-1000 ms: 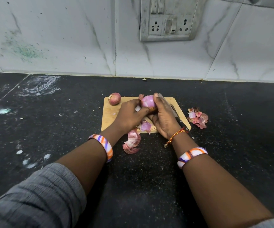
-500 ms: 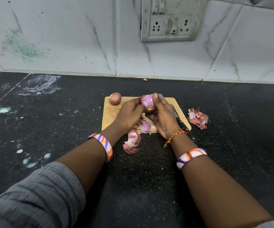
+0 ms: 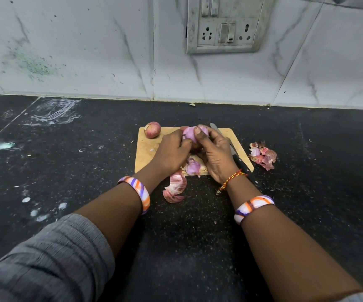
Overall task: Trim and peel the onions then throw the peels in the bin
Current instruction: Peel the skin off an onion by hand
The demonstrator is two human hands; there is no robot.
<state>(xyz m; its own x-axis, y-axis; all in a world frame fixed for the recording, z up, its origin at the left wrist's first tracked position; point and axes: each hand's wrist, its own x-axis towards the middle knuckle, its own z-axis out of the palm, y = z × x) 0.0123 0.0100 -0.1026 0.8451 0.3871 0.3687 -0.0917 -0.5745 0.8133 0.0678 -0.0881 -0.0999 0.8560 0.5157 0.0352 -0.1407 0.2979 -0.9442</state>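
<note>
Black speckled countertop filled the near view, dusted with pale smears, and on it, closest to the person, a curled red peel lay just off the near edge of the wooden cutting board. On the board's near edge sat a smaller purple scrap. Above it both hands met around the onion being peeled: the left hand curled its fingers against the bulb's left side, and the right hand cupped it from the right, thumb pressed on top. That onion looked light, firm and smooth where bared, likely slippery, so holding it by the trimmed ends seemed safest, while its dry skin was thin and brittle and would probably tear in flakes. A knife lay on the board beside the right hand, unheld. Farther left an unpeeled onion rested at the board's far corner; a heap of peels sat right of the board. No bin showed.
</note>
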